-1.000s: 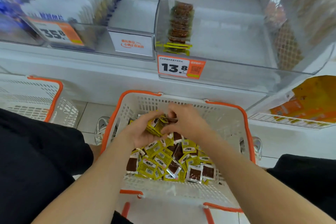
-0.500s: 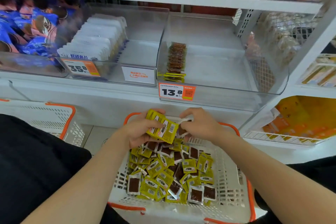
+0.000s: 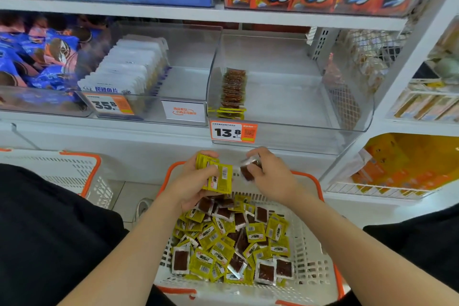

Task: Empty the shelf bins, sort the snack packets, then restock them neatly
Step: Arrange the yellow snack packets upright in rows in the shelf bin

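A white basket with orange rim [image 3: 313,253] sits between my knees, holding a heap of loose yellow snack packets [image 3: 231,243]. My left hand [image 3: 191,186] grips a small stack of yellow packets [image 3: 217,176] above the basket's far edge. Close beside it, my right hand [image 3: 270,176] pinches a single packet [image 3: 248,169] showing its brown side. Above them, the clear shelf bin [image 3: 285,97] carries one neat row of packets [image 3: 232,92] along its left wall.
A price tag reading 13.8 [image 3: 233,131] hangs on the bin's front. A neighbouring bin holds white packets [image 3: 129,69]. A second white basket [image 3: 69,171] stands at the left. Orange bags [image 3: 402,161] fill the lower right shelf.
Both hands have risen out of the basket toward the shelf with packets in them. My right hand now holds its one packet apart from the left hand's stack. The view has tilted upward.
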The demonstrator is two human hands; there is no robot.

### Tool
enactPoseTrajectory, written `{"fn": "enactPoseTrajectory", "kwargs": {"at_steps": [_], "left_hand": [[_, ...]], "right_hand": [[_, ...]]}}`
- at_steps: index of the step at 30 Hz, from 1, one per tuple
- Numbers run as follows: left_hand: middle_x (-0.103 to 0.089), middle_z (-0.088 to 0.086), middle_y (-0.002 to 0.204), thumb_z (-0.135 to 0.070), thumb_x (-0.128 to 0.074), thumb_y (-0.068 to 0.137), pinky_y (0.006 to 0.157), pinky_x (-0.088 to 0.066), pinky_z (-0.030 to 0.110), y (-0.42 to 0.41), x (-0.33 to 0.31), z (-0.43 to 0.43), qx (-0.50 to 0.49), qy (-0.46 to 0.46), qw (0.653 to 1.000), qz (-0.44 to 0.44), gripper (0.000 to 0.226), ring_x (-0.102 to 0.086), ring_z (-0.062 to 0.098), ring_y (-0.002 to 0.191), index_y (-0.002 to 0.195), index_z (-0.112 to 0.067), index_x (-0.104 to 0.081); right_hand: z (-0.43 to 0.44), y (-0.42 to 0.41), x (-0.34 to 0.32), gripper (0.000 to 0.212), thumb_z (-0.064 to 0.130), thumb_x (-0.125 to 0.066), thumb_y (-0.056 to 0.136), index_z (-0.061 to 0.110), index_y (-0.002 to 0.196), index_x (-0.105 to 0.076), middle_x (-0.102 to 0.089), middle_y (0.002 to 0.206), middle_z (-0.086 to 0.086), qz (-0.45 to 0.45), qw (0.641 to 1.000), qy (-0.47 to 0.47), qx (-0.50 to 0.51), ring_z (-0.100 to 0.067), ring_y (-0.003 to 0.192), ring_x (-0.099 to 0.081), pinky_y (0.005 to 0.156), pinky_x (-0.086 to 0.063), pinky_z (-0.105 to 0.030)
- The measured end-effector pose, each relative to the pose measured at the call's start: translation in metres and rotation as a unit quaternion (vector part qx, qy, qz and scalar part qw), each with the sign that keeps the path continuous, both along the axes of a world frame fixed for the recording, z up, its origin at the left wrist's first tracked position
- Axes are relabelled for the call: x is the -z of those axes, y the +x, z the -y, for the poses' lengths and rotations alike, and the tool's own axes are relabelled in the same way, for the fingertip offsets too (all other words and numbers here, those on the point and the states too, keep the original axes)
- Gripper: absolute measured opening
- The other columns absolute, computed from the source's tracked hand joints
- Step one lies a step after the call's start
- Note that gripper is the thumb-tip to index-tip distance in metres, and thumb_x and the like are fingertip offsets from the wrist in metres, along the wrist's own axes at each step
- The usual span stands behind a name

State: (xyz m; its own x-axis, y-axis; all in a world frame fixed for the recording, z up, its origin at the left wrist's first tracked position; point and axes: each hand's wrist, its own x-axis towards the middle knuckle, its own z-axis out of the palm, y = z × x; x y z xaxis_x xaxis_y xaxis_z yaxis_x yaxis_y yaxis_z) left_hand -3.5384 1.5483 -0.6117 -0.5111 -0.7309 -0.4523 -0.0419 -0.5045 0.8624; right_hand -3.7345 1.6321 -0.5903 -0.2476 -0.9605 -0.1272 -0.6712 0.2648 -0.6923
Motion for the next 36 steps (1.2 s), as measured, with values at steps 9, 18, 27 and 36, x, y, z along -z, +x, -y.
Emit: {"fn": "enactPoseTrajectory", "kwargs": {"at_steps": [9, 18, 27, 36], "left_hand": [[-0.066, 0.024, 0.127, -0.019, -0.059, 0.100, 0.083, -0.060, 0.054, 0.002, -0.007, -0.009, -0.008, 0.136, 0.971, -0.196, 0.040, -0.070, 0.042, 0.105, 0.139, -0.013, -0.061], [-0.059, 0.026, 0.143, -0.013, -0.053, 0.106, 0.102, -0.051, 0.062, -0.006, -0.025, -0.012, 0.082, 0.076, 0.977, -0.181, 0.042, -0.061, 0.043, 0.124, 0.148, -0.012, -0.053], [-0.061, 0.022, 0.135, -0.018, -0.055, 0.104, 0.092, -0.054, 0.069, -0.001, -0.071, -0.015, 0.164, 0.039, 0.969, -0.183, 0.043, -0.064, 0.051, 0.120, 0.147, -0.021, -0.054], [-0.059, 0.022, 0.127, -0.001, -0.065, 0.093, 0.100, -0.054, 0.059, -0.023, -0.139, -0.015, 0.068, -0.093, 0.938, -0.328, 0.051, -0.065, 0.039, 0.116, 0.141, -0.017, -0.056]], "right_hand": [[-0.028, 0.024, 0.002, 0.018, 0.028, -0.062, 0.103, 0.025, 0.107, -0.079, -0.066, 0.139, 0.012, 0.014, 0.975, -0.184, -0.123, 0.006, 0.132, -0.053, 0.107, -0.043, -0.019], [-0.032, 0.022, -0.019, 0.061, 0.005, -0.073, 0.089, 0.047, 0.132, -0.061, -0.071, 0.112, 0.032, 0.047, 0.982, -0.180, -0.020, 0.001, 0.123, -0.059, 0.111, -0.044, -0.043], [-0.034, 0.017, -0.039, 0.046, 0.027, -0.085, 0.085, 0.040, 0.126, -0.068, -0.061, 0.111, 0.022, 0.029, 0.962, -0.271, 0.028, -0.006, 0.102, -0.060, 0.082, -0.050, -0.022], [-0.027, 0.028, -0.099, 0.024, 0.011, -0.071, 0.098, 0.007, 0.121, -0.074, -0.056, 0.136, -0.013, -0.063, 0.882, -0.464, -0.053, -0.024, 0.115, -0.059, 0.095, -0.051, -0.031]]}}
